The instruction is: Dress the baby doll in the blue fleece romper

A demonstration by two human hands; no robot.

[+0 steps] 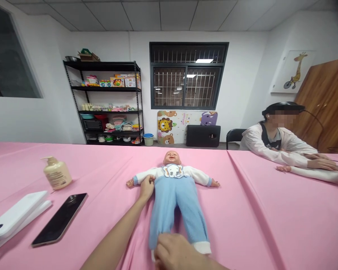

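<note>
White-walled room, head view: dark-framed window with bars at the back; black shelving unit to its left, stocked with boxes, bottles and folded cloths; blue-lidded bucket beside the unit; animal-print panel below the window, with a black case in front.

Table, one, under a pink cloth, creased. At its left side: cream pump bottle, upright; dark phone, lying flat; white device, beside the phone.

Doll, one, at the middle of the table, on its back, head toward the far edge, arms spread, legs toward the wearer. Dressed in a white top with blue cuffs, an elephant face on the chest, and blue trousers with white hems.

Left hand: at the doll's side, just below a sleeve, fingers bent against the clothing; whether they pinch it, cannot tell.

Right hand: over the lower end of one trouser leg, fingers curled in and closed on the fabric.

Far right: seated co-worker, pale jacket, dark headgear, hands near a white sleeve with a small doll-like hand.
</note>
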